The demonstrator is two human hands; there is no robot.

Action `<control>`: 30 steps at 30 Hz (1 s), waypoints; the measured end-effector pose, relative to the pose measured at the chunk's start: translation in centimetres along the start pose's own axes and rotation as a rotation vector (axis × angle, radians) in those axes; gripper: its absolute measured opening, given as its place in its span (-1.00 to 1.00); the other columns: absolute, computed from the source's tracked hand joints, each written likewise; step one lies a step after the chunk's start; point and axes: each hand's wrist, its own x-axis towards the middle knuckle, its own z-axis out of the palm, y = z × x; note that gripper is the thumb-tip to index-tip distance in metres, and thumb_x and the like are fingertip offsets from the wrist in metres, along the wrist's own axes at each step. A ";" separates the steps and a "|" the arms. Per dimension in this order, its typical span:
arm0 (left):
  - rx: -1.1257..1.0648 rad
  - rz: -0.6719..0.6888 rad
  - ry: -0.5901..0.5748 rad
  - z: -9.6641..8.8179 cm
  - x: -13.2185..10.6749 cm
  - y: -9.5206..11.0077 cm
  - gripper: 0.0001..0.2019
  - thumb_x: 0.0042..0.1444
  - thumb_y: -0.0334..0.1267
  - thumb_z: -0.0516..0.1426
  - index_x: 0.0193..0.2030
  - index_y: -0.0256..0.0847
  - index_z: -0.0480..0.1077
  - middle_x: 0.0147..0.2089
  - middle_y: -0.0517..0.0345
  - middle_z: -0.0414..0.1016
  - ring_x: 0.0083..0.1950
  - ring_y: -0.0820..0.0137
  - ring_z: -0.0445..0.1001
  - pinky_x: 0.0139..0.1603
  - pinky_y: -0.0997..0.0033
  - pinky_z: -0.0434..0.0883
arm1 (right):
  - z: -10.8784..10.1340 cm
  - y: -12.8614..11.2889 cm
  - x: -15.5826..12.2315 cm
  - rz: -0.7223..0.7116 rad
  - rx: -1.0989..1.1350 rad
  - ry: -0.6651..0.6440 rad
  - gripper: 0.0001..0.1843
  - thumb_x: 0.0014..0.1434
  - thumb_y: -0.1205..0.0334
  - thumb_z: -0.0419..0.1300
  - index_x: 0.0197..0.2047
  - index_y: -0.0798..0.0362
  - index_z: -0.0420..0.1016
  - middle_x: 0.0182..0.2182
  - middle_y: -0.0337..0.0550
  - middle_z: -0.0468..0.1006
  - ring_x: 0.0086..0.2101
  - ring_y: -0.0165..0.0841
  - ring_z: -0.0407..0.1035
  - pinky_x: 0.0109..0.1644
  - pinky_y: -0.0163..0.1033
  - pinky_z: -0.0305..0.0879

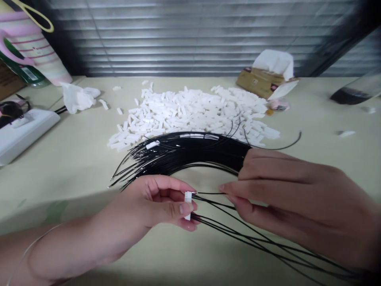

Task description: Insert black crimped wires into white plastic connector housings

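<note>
White plastic connector (188, 205) pinched narrowly in left hand (157, 206); black wire bundle (190, 153) gripped in right hand (282, 186), fingers closed on wires. White connector heap (190, 111) lay behind on table (59, 178).

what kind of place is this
Probably a home or small-shop spot for wire-harness assembly: a heap of white plastic connectors, a bundle of black wires, and a tissue box on a plain table.

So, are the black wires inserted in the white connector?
In: black wires run out of the white connector in the left hand.
</note>
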 end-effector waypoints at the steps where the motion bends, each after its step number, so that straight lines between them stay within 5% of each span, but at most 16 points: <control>1: -0.008 0.001 -0.005 0.0 0.0 0.0 -0.82 -0.13 -0.44 0.33 -0.33 -0.33 0.50 -0.46 0.20 0.53 -0.43 0.47 0.54 -0.31 0.54 0.44 | 0.0 -0.1 0.0 -0.013 -0.037 -0.007 -0.83 0.16 0.43 0.12 -0.46 0.08 0.39 -0.57 -0.23 0.32 -0.49 -0.48 0.15 -0.47 -0.34 0.16; 11: -0.026 0.003 -0.054 -0.4 0.0 0.1 -0.86 -0.04 -0.49 0.28 -0.28 -0.35 0.51 -0.43 0.15 0.56 -0.41 0.49 0.54 -0.31 0.59 0.47 | 0.0 0.2 -1.2 -0.252 -0.206 0.053 -0.85 0.19 0.43 0.05 -0.32 0.10 0.42 -0.52 -0.15 0.42 -0.47 -0.37 0.25 -0.44 -0.12 0.13; 30: -0.044 -0.018 -0.064 0.0 -0.1 0.5 -0.90 -0.03 -0.52 0.25 -0.32 -0.40 0.52 -0.42 0.09 0.55 -0.41 0.47 0.52 -0.35 0.57 0.47 | 0.5 0.1 -1.7 -0.377 -0.341 0.142 -0.61 0.25 0.44 -0.04 -0.59 -0.01 0.30 -0.52 -0.19 0.35 -0.40 -0.33 0.27 -0.29 -0.05 0.18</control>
